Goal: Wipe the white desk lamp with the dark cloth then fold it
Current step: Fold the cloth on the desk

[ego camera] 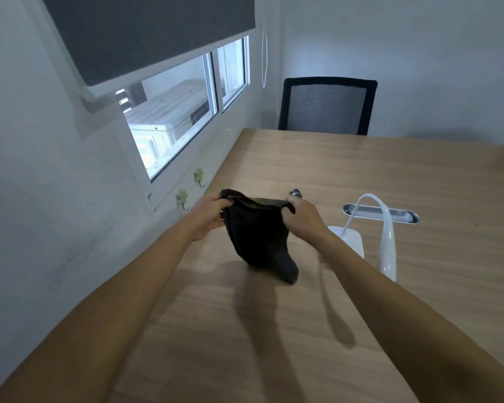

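Above the wooden table (317, 330), near the frame's centre, a person holds the dark cloth (256, 237) up by its top edge with both bare hands. The left hand (208, 212) pinches the cloth's upper corner at about nine o'clock from the cloth's middle, fingers curled over the hem. The right hand (301, 216) grips the opposite upper corner at about two o'clock, fingers closed around the fabric. The cloth hangs slack between them, doubled and sagging, and its lower tip reaches down toward the tabletop at about five o'clock; whether it touches the wood cannot be told.

The white desk lamp (386, 239) stands on the table at three o'clock from the cloth, just beside the right forearm, its slim neck arching over and its head pointing downward toward the near side. Its flat base sits partly behind the right wrist. Behind the lamp, at about one o'clock, a silver cable slot (402, 214) is set into the tabletop. A black mesh chair (326, 107) stands at the table's far end, at twelve o'clock. A window (175, 112) with a grey roller blind (146, 33) fills the wall at ten o'clock.
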